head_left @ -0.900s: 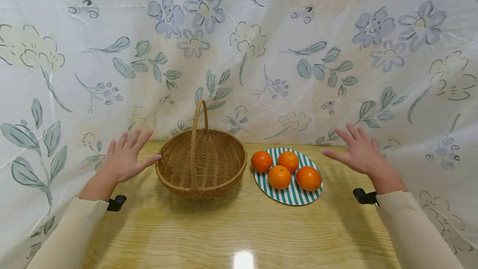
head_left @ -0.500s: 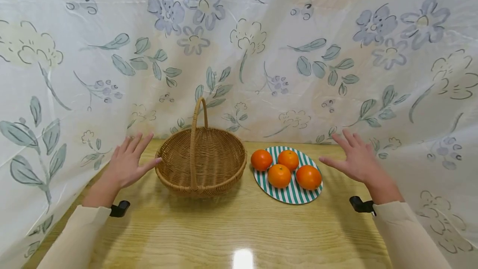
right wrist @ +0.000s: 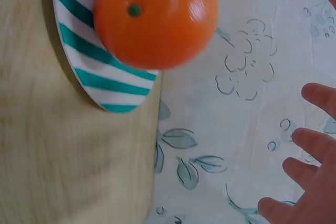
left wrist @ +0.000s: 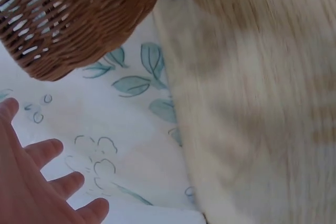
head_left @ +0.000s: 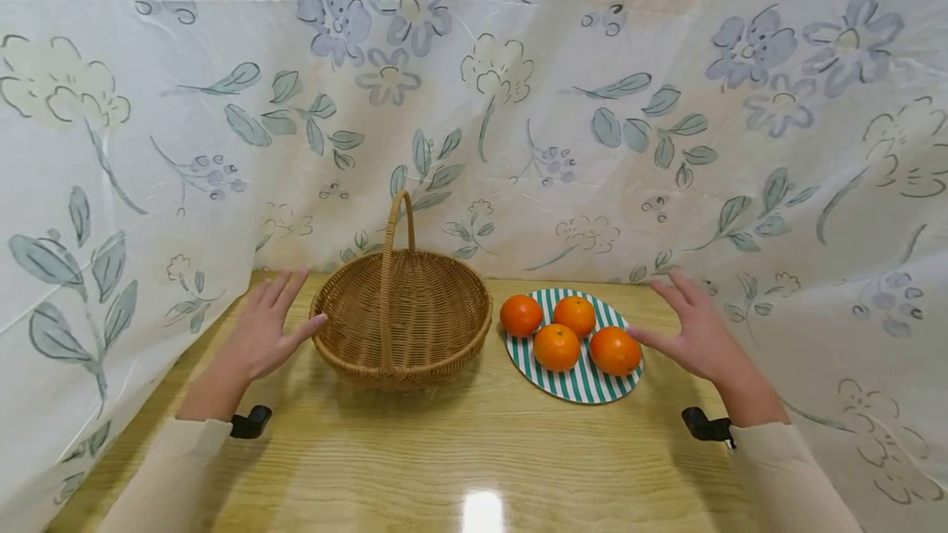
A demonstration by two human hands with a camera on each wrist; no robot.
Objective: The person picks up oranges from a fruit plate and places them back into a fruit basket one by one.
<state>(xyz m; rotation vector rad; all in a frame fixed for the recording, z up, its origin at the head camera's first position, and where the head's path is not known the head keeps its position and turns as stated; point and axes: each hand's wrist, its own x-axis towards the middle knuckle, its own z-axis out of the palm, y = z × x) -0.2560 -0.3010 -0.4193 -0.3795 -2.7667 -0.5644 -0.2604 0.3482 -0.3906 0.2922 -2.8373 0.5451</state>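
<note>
A wicker basket (head_left: 437, 319) with a tall arched handle stands left of centre on the table. My left hand (head_left: 262, 336) is beside its left rim, fingers spread and thumb pointing at the rim; the left wrist view shows a gap between the fingers and the basket (left wrist: 89, 19). To the right, several oranges (head_left: 557, 348) lie on an oval mat with green and white stripes (head_left: 585, 389). My right hand (head_left: 699, 336) hovers by the rightmost orange (head_left: 615, 351), fingers spread and holding nothing. The right wrist view shows that orange (right wrist: 157, 17) close up, apart from the fingers.
The wooden table (head_left: 415, 459) runs along a floral curtain (head_left: 474, 105) at the back, which also hangs at both sides. A black wrist mount (head_left: 252, 423) sits at my left wrist, another black mount (head_left: 706, 424) at my right.
Both hands have moved a little inward, the left towards the basket's rim and the right towards the rightmost orange. The basket, oranges and mat stay in place.
</note>
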